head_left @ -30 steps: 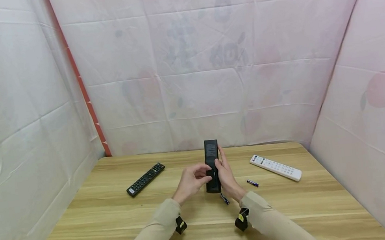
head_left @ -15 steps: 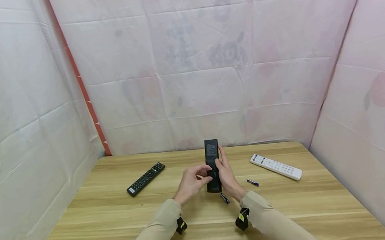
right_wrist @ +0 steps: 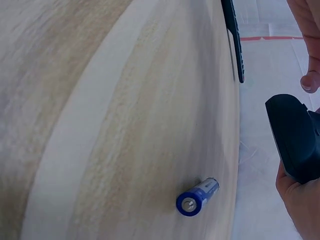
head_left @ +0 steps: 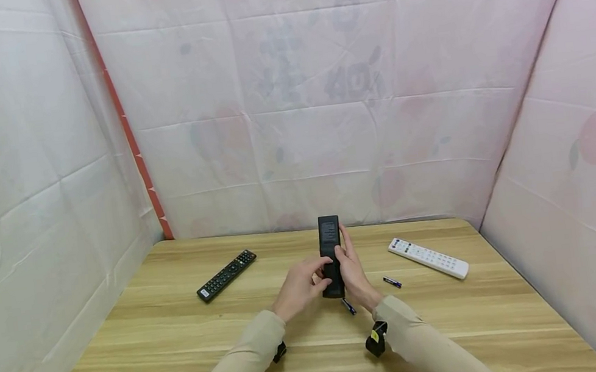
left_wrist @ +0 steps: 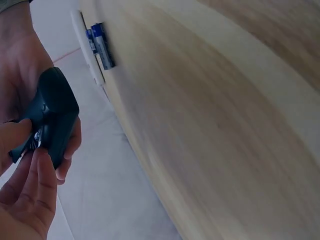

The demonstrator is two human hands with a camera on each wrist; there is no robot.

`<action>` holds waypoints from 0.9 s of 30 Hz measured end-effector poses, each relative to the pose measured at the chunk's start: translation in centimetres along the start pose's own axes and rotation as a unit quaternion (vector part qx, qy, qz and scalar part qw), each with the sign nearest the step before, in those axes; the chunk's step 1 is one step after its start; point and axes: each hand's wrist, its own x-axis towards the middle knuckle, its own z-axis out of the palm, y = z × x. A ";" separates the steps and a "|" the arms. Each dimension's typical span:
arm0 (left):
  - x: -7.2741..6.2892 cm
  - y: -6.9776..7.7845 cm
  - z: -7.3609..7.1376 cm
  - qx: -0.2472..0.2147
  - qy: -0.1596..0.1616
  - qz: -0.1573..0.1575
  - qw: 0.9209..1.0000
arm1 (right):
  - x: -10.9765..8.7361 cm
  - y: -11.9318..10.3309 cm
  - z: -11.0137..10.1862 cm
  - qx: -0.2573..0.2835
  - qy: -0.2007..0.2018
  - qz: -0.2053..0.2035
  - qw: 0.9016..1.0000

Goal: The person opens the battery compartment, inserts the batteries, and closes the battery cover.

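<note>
A black remote control [head_left: 329, 231] stands raised over the table, its back with a printed label toward me. My right hand [head_left: 355, 279] grips it from the right side, thumb on the back and fingers behind. My left hand [head_left: 298, 288] is at its lower left, thumb and forefinger bent and spread over the battery compartment. A small shiny piece [left_wrist: 37, 139] shows at the compartment between my left fingertips in the left wrist view; I cannot tell whether they pinch it. One blue-and-silver battery [head_left: 348, 307] lies below the remote control, another battery [head_left: 392, 282] to the right.
A second black remote control [head_left: 226, 276] lies buttons up on the wooden table [head_left: 318, 361] at the left. A white remote control [head_left: 429, 259] lies at the right. Pale cloth walls [head_left: 294, 149] stand behind and on both sides.
My left hand has shifted slightly, thumb and forefinger now wider apart at the compartment. My right hand keeps its grip, and the other remote controls and batteries lie as before.
</note>
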 end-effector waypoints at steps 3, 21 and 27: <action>-0.1 -0.1 0.1 0.048 0.010 0.027 0.998 | -0.1 0.0 -0.1 0.009 -0.003 0.004 1.000; 0.1 -0.4 0.2 0.099 -0.020 0.020 0.995 | -0.2 -0.2 0.1 -0.005 0.000 0.000 1.000; 0.0 -0.6 0.1 0.107 -0.038 0.018 0.993 | -0.1 -0.1 0.1 -0.005 -0.003 0.000 1.000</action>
